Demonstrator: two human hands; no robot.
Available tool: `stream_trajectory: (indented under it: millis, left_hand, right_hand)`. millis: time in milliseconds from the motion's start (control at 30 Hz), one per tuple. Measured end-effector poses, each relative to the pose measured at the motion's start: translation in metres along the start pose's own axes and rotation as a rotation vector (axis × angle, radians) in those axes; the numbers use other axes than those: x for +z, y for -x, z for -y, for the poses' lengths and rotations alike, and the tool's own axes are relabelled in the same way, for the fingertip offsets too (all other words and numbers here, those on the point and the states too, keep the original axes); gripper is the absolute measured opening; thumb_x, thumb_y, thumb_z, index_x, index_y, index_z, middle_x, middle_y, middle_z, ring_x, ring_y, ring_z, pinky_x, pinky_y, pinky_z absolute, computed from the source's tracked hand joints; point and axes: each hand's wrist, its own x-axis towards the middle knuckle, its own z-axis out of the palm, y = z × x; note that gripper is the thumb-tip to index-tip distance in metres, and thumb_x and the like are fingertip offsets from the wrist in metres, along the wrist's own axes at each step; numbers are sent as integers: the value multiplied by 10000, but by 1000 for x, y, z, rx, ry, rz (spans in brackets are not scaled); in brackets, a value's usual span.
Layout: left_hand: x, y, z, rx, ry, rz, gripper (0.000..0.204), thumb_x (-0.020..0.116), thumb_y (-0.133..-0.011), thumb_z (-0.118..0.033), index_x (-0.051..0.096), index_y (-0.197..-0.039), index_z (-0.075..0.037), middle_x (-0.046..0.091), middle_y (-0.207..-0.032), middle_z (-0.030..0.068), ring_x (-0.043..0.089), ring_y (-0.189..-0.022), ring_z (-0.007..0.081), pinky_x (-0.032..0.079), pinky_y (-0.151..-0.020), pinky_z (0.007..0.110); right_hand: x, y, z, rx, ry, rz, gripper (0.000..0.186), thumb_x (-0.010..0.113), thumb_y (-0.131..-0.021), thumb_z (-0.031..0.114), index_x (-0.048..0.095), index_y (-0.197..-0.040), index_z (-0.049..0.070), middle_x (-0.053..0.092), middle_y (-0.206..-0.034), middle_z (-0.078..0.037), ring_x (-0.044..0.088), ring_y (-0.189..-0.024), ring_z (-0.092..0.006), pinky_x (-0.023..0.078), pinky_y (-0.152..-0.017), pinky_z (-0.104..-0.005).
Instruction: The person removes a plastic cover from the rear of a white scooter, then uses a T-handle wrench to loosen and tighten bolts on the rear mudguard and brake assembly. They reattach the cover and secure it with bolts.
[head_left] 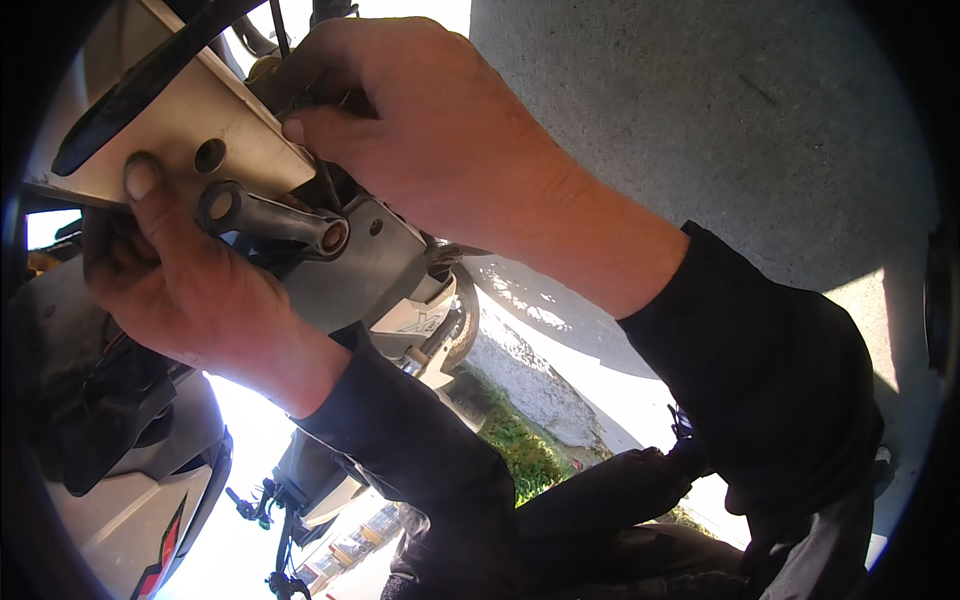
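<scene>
The left hand [205,290] is clamping the edge of the pale panel [195,115]; apart, the right hand [410,120] is curling beside it, its grip I cannot tell.

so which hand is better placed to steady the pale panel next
Probably the left hand: its thumb lies on the face of the pale panel, with its other fingers curled below the lower edge. The right hand is at the opposite edge, its fingers partly hidden.
</scene>
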Motion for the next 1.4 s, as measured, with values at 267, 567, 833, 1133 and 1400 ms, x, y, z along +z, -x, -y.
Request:
stream_trajectory:
  millis: [267, 567, 833, 1133, 1400]
  left_hand:
    - [8, 3, -17, -158, 100, -3, 707, 815, -910, -328, 485, -1296, 163, 699, -1132, 235, 728, -964, 245, 640, -800, 306]
    - [23, 18, -11, -201, 251, -105, 608, 765, -959, -300, 462, -1320, 84, 552, -1395, 277, 611, -1244, 310, 532, -1017, 370]
    - [15, 10, -17, -157, 134, -132, 544, 773, -937, -244, 497, -1334, 6, 458, -1536, 262, 602, -1247, 411, 506, -1025, 427]
    - [22, 22, 3, -169, 30, -92, 516, 726, -963, -311, 531, -1329, -3, 623, -1261, 234, 621, -1170, 408, 499, -984, 451]
    - [20, 26, -1, -230, 153, -118, 523, 704, -976, -328, 505, -1359, -33, 606, -1310, 230, 607, -1198, 425, 503, -980, 465]
  right_hand:
    - [2, -7, 9, 18, -33, -7, 193, 665, -908, 139, 764, -1015, 12, 751, -917, -189, 731, -895, -364, 563, -932, -432]
    - [-13, 3, 45, 187, 67, -21, 251, 565, -968, 135, 718, -1021, -56, 737, -838, -210, 737, -783, -342, 569, -786, -421]
    - [-49, 21, 146, 378, 33, 183, 243, 511, -995, 111, 695, -1105, -4, 666, -858, -41, 630, -741, -116, 519, -668, -280]
    - [-76, 27, 236, 345, 324, -4, 372, 632, -1006, 354, 652, -1155, 14, 489, -750, 26, 510, -643, -92, 437, -578, -270]
    - [-90, 29, 238, 246, 602, -62, 876, 696, -929, 576, 480, -1379, -144, 512, -799, -12, 503, -672, -99, 426, -592, -275]
